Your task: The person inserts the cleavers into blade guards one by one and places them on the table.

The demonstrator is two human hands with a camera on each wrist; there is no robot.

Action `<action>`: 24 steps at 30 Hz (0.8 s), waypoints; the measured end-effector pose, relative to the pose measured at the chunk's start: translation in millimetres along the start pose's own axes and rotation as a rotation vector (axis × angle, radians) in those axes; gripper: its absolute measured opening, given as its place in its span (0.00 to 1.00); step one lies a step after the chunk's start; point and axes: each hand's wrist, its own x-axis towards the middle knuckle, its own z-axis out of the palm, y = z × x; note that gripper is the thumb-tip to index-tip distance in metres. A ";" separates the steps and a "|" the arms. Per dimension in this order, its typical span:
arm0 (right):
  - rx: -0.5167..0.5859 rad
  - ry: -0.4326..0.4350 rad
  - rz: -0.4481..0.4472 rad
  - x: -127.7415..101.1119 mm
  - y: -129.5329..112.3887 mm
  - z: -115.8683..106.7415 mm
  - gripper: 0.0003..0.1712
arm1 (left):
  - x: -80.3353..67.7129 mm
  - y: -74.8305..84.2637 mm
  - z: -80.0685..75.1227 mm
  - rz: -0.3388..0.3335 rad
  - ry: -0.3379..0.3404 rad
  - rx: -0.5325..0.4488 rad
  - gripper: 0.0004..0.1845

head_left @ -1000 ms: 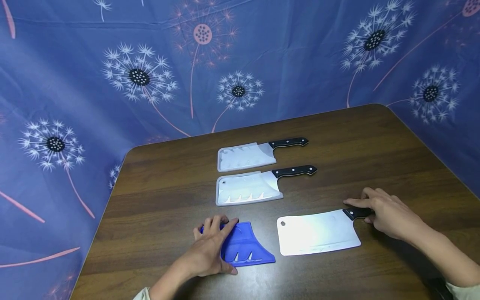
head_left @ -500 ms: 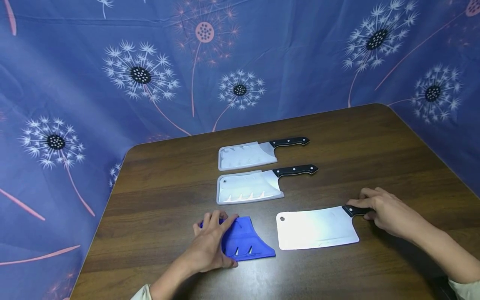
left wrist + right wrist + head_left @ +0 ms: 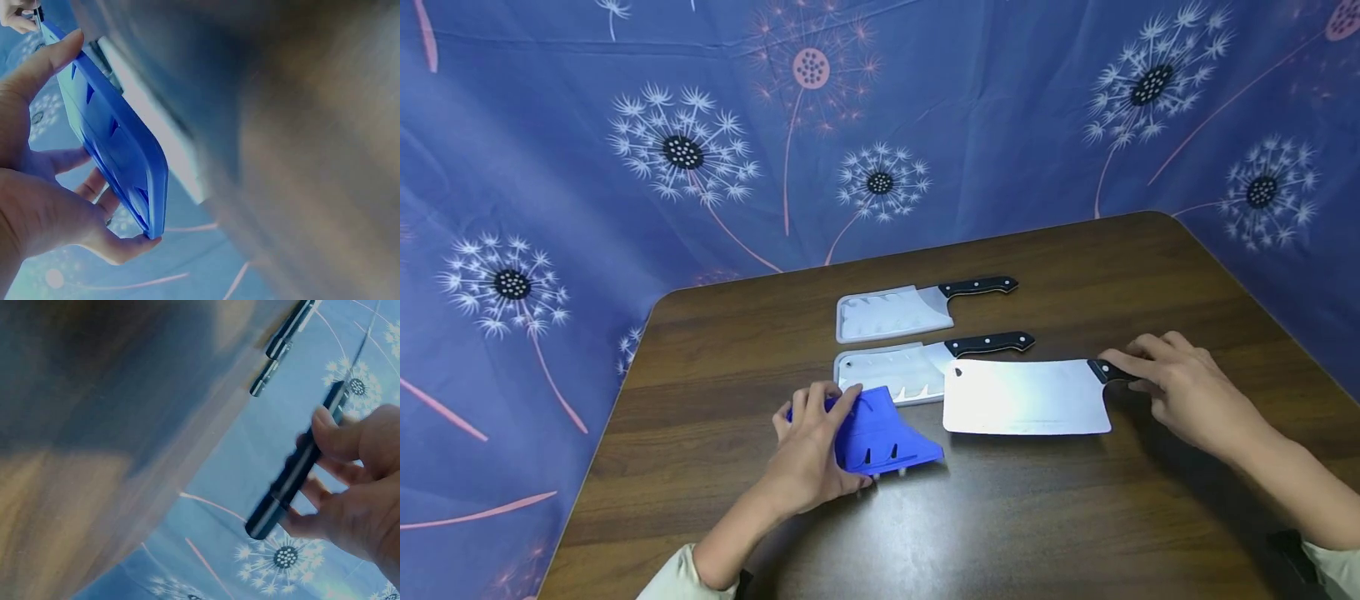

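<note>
My left hand [image 3: 808, 446] grips a blue plastic blade sheath [image 3: 880, 433] and holds it lifted off the table; in the left wrist view my fingers [image 3: 37, 156] wrap round the blue sheath [image 3: 119, 147]. My right hand [image 3: 1180, 392] grips the black handle [image 3: 1108, 371] of a bare steel cleaver [image 3: 1026, 397], held above the table to the right of the sheath. In the right wrist view my fingers [image 3: 337, 481] curl round the handle [image 3: 294, 472].
Two more cleavers lie on the brown table [image 3: 1000, 517], each in a white sheath: one at the back [image 3: 898, 312], one nearer [image 3: 891, 372], partly behind the held blade. A blue flowered cloth [image 3: 625, 125] hangs behind and at both sides.
Both hands have lifted off the table and moved away from me. The blue sheath and the bare cleaver have risen with them and stand closer together.
</note>
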 end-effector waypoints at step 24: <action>0.044 0.461 -0.032 31.6 -8.9 -24.1 0.36 | 46.1 0.5 -51.1 0.057 0.313 0.138 0.63</action>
